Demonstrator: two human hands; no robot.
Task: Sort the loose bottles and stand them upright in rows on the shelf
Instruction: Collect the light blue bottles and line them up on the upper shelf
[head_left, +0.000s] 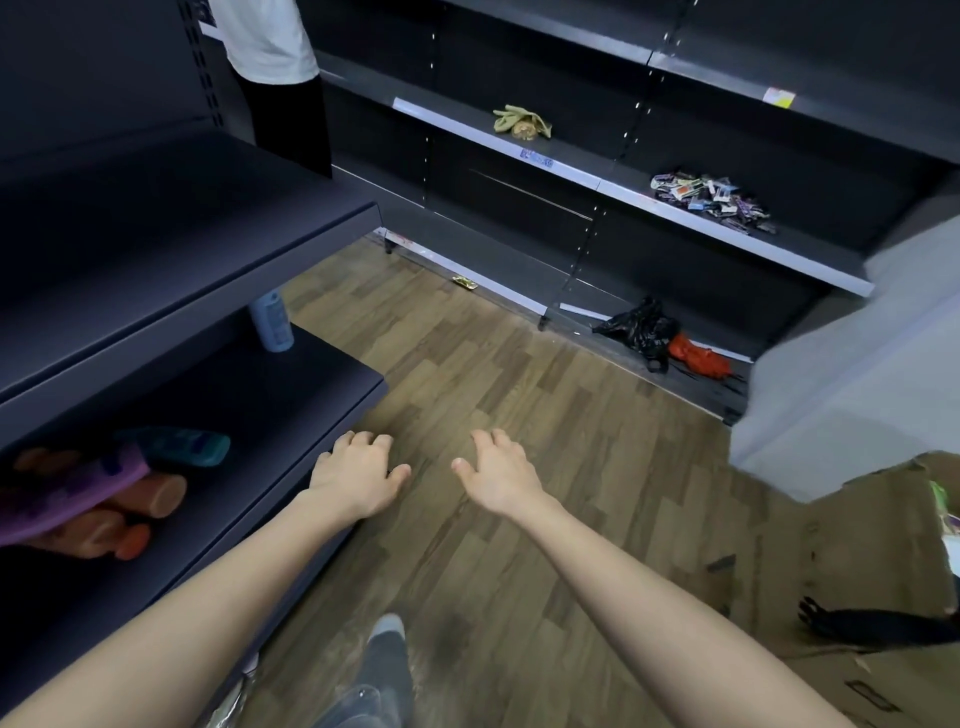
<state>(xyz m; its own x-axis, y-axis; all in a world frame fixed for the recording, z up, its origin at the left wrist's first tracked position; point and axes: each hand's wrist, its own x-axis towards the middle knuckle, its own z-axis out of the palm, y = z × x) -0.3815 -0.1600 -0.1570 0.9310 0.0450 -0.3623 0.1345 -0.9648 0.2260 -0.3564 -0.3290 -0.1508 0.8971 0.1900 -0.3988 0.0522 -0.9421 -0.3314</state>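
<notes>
Left hand (358, 475): empty, fingers relaxed and apart, just beside the front edge of the lower shelf (322, 387). Right hand (498, 475): empty, fingers loosely spread, over the wooden floor (519, 374). On the shelf, a purple bottle (67, 493), teal bottle (182, 447) and orange bottles (156, 496) lie heaped on their sides. A pale blue bottle (271, 322) stands upright at the far end.

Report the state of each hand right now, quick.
Left hand: open, fingers loosely curled, holding nothing.
Right hand: open, fingers relaxed, holding nothing.
</notes>
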